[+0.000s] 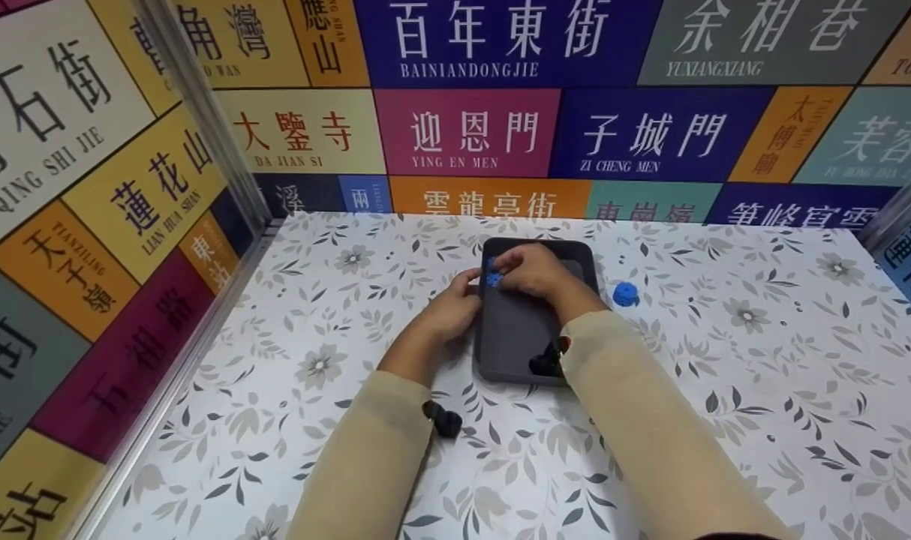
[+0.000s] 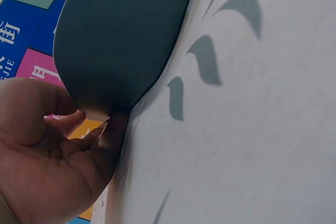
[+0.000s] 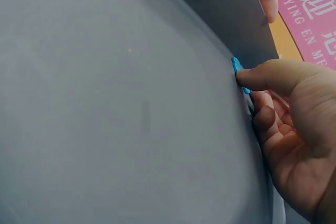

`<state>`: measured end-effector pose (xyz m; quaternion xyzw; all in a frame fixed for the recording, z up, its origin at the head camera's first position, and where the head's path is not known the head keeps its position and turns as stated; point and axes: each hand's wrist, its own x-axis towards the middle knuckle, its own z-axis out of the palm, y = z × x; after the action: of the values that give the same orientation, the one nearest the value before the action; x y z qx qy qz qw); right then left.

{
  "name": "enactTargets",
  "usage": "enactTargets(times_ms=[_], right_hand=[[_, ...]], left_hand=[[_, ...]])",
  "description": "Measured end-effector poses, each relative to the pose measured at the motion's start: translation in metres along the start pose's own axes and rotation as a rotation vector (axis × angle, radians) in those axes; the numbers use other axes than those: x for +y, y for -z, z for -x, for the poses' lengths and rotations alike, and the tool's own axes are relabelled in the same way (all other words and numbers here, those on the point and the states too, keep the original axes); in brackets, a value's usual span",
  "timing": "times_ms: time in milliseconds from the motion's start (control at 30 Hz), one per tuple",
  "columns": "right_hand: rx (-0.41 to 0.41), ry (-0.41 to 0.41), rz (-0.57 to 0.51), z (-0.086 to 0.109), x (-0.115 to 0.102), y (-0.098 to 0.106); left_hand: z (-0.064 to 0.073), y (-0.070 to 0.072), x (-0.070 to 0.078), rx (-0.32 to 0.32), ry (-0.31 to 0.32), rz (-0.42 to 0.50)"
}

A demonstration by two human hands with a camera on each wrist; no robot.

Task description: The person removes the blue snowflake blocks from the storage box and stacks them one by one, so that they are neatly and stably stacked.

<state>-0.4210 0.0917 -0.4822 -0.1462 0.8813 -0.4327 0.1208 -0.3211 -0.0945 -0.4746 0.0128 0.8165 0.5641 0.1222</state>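
A dark grey rectangular tray [image 1: 521, 330] lies on the patterned table. At its left side, my left hand [image 1: 454, 307] holds the rim between thumb and fingers; the left wrist view shows this hand [image 2: 58, 145] against the tray's outer wall [image 2: 121, 35]. My right hand [image 1: 534, 271] reaches inside, by the far left corner. Its thumb and fingers pinch a small flat blue piece [image 1: 494, 280] with a notched edge. In the right wrist view the blue piece [image 3: 236, 66] shows edge-on under the thumb, close to the tray wall; the other fingers are curled below.
A knobbly blue piece [image 1: 626, 294] lies on the table to the right of the tray. Walls with coloured street-name panels [image 1: 467, 133] stand behind and to the left. A black wrist camera [image 1: 547, 361] hangs over the tray's near right corner.
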Motion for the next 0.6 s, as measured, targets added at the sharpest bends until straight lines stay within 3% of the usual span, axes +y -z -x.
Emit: enactTargets(times_ms=[367,600], right_hand=[[-0.041,0.016,0.027,-0.0003,-0.0010,0.0002],[-0.019,0.013,0.042,0.0029,-0.0009,0.0026]], left_hand=[[0.0011,0.0003,0.0002,0.009,-0.005,-0.010],[0.0001,0.0008,0.0010,0.010,0.000,-0.050]])
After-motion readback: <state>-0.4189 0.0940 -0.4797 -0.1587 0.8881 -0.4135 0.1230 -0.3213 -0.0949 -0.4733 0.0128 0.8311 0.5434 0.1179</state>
